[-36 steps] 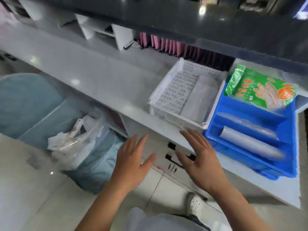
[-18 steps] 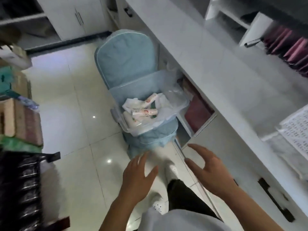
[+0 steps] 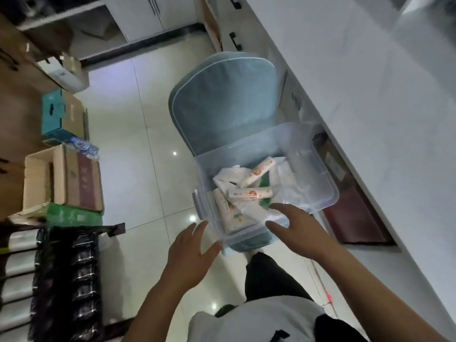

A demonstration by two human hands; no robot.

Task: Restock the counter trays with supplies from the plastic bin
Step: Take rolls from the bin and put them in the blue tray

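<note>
A clear plastic bin [image 3: 318,174] sits on the seat of a light blue padded chair [image 3: 222,99], beside the white counter [image 3: 385,114]. Inside lie white rolls with orange print [image 3: 249,194], flat white packets [image 3: 230,177] and clear bags. My left hand [image 3: 191,250] hovers open at the bin's near left corner, fingers spread, just short of the rim. My right hand [image 3: 296,227] is open over the bin's near edge, fingertips above the packets, holding nothing. The counter trays are out of view.
Cardboard boxes [image 3: 63,178] and green packs [image 3: 74,214] are stacked at the left, with a rack of black packets [image 3: 66,280] below them. The glossy tiled floor [image 3: 138,169] lies between them and the chair. A dark red mat [image 3: 355,220] sits under the counter.
The view has swung from the counter trays down and left to the bin on the chair. Both open hands have moved up to the bin's near edge.
</note>
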